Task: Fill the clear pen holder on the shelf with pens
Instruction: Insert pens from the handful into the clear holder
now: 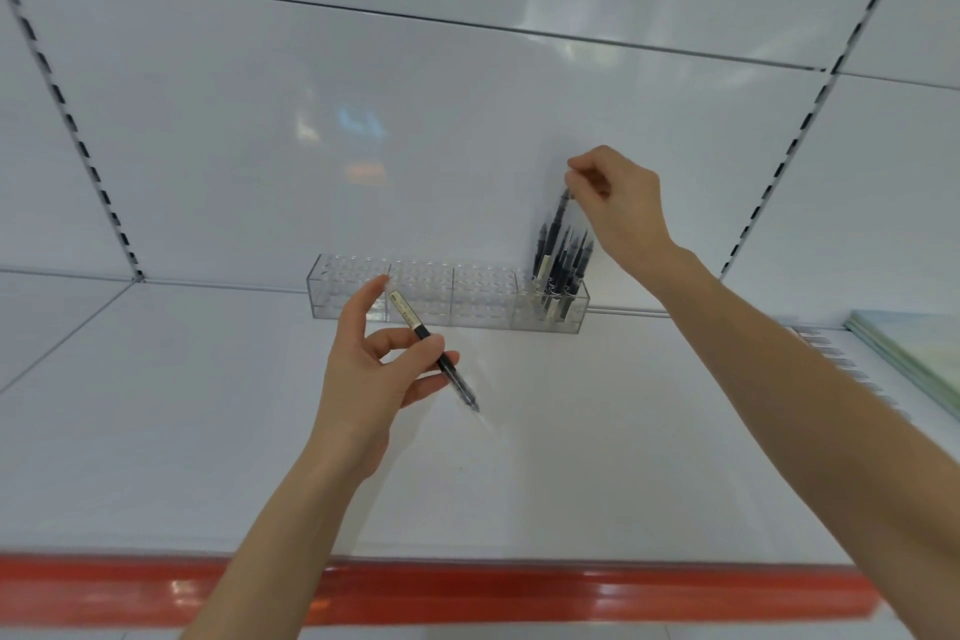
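the clear pen holder (449, 294) sits at the back of the white shelf (571, 457), close to the back panel (415, 130); it is a long, low, see-through box split into four compartments side by side, each with rows of round holes; a cluster of dark pens (569, 260) stands upright in the rightmost compartment, leaning slightly, with pale labels low on their barrels; one raised pen (556, 218) sits higher than the others at the left of the cluster, and the right hand (618, 203) pinches its top end between thumb and fingertips, the other fingers curled; whether its lower end is already seated in a hole cannot be told; the left hand (374, 359) hovers in front of the holder's left half and grips a single pen (434, 351) between thumb and curled fingers, the forefinger stretched upward; this pen lies on a slant, its pale labelled end up toward the holder and its dark end pointing down and to the right above the shelf surface; whether it touches the holder cannot be told; both forearms reach in from below; a red strip (467, 592) runs along the shelf's front edge; slotted uprights (78, 140) border the back panel; a stack of pale green sheets (914, 359) lies on the shelf at the far right, blurred.
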The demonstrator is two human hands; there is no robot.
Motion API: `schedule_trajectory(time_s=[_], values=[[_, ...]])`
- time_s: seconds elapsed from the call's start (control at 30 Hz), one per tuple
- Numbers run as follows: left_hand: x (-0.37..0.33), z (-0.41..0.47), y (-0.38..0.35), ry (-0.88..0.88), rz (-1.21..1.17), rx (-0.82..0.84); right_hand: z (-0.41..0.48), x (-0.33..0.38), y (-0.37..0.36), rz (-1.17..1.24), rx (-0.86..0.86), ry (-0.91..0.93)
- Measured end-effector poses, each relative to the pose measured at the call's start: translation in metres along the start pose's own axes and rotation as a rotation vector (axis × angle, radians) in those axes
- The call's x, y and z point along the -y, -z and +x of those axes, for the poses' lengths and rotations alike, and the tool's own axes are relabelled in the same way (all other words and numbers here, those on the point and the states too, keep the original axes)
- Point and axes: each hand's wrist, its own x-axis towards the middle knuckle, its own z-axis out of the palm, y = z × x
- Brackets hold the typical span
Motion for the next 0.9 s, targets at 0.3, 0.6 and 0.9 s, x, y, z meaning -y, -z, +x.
schedule_trajectory(time_s=[0.3, 0.6, 0.9], values=[[0.000, 0.001, 0.000, -0.009, -0.003, -0.032, -0.006, -0.011, -0.012, -0.273, 0.221, 0.045], [-0.006, 0.005, -0.006, -0.044, -0.197, -0.180, -0.053, 0.027, 0.008, 0.082, 0.136, -0.212], [0.002, 0.007, -0.025, -0.024, -0.062, -0.058, -0.102, 0.040, 0.018, 0.833, 0.057, -0.608]])
